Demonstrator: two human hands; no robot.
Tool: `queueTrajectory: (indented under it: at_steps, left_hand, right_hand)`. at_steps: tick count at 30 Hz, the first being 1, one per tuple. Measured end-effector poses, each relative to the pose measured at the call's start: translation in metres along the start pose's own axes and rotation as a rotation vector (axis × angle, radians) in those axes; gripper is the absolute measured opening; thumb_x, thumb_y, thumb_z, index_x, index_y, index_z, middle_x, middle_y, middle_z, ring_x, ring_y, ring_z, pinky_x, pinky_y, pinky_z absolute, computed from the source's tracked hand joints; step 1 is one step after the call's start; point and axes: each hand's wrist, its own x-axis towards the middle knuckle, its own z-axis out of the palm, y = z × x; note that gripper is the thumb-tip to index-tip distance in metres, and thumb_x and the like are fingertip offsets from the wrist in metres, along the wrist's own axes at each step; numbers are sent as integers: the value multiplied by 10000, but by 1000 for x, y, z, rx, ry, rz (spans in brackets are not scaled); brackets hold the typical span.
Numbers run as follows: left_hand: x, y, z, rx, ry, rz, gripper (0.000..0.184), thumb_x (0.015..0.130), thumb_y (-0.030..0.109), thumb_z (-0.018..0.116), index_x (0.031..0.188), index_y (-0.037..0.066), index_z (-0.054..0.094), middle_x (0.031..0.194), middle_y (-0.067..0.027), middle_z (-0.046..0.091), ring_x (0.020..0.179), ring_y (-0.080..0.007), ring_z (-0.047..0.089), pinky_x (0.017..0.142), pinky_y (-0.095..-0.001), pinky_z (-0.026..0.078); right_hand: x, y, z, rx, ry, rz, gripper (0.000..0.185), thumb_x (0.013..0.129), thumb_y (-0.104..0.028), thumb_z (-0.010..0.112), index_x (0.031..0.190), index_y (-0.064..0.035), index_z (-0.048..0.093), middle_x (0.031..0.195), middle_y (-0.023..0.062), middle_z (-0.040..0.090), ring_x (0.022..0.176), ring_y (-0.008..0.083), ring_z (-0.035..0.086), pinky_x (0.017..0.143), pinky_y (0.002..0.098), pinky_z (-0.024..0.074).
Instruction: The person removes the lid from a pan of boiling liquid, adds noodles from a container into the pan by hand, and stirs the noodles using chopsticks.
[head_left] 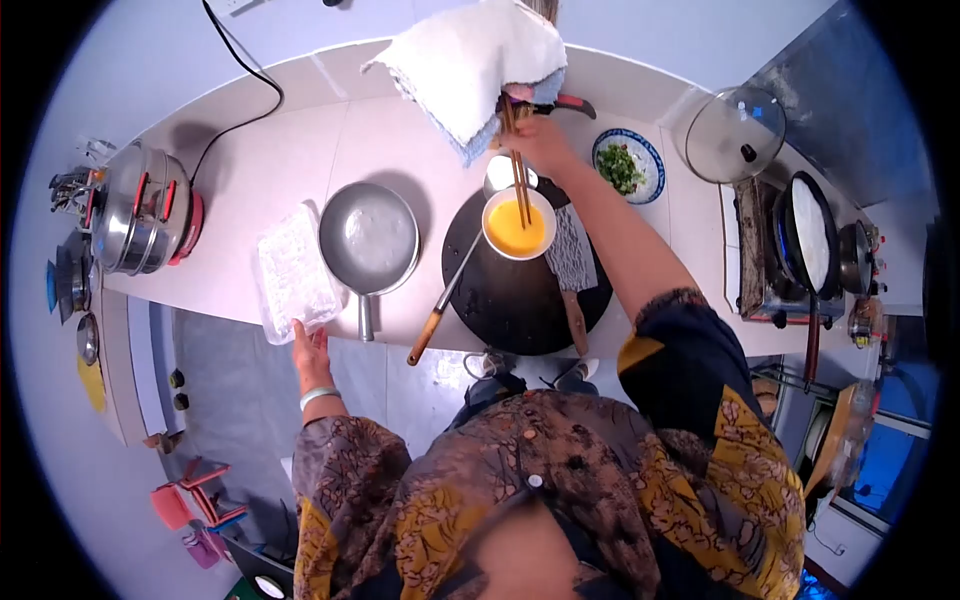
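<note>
My right hand [535,145] is closed on the upper part of a pair of wooden chopsticks [518,175], whose lower tips reach into the yellow liquid in a white bowl [519,252]. Under the bowl is a round black board [500,310]. A cleaver [572,258] and a ladle [437,325] with a wooden handle lie on that board. At the left, my left hand [311,355] touches the near edge of a clear plastic container [296,273], fingers partly hidden by it. Beside the container is a grey frying pan [369,238].
A patterned plate [653,170] of chopped greens, a glass lid [735,135] and a stove [755,262] with a black pan [810,235] are at the right. Cloths [480,70] hang at the back. A steamer [140,210] stands far left.
</note>
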Motion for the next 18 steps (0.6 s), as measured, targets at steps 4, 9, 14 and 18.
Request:
queueTrajectory:
  at_steps: [4, 9, 14, 18]
  left_hand:
    - [-5, 0, -7, 151, 38, -72, 739, 824, 544, 547, 1241, -41, 374, 1091, -157, 520, 941, -260, 542, 807, -349, 450]
    - [-18, -8, -22, 151, 10, -82, 844, 834, 539, 530, 1352, -40, 202, 1275, -205, 410, 1077, -303, 495, 864, -381, 431]
    - [-25, -27, -44, 161, 10, -98, 846, 850, 518, 514, 1383, -27, 146, 1353, -215, 329, 1126, -318, 461, 892, -391, 419]
    - [-40, -29, -50, 180, 23, -104, 805, 868, 494, 498, 1380, -27, 160, 1336, -204, 348, 1120, -322, 463, 894, -389, 422]
  right_hand:
    - [15, -8, 12, -42, 72, -59, 206, 733, -191, 650, 796, 6, 650, 676, 82, 622, 622, 143, 573, 597, 286, 445]
    - [12, -6, 14, -182, 29, -25, 309, 764, -330, 605, 786, -24, 639, 650, 148, 620, 647, 266, 626, 636, 365, 489]
    - [-25, -13, -4, -128, 23, -60, 313, 766, -320, 604, 733, -10, 631, 636, 135, 621, 619, 256, 623, 602, 363, 486]
    - [-40, -11, -14, -21, -20, -23, 329, 755, -332, 620, 721, -4, 626, 625, 131, 614, 600, 251, 613, 588, 352, 476]
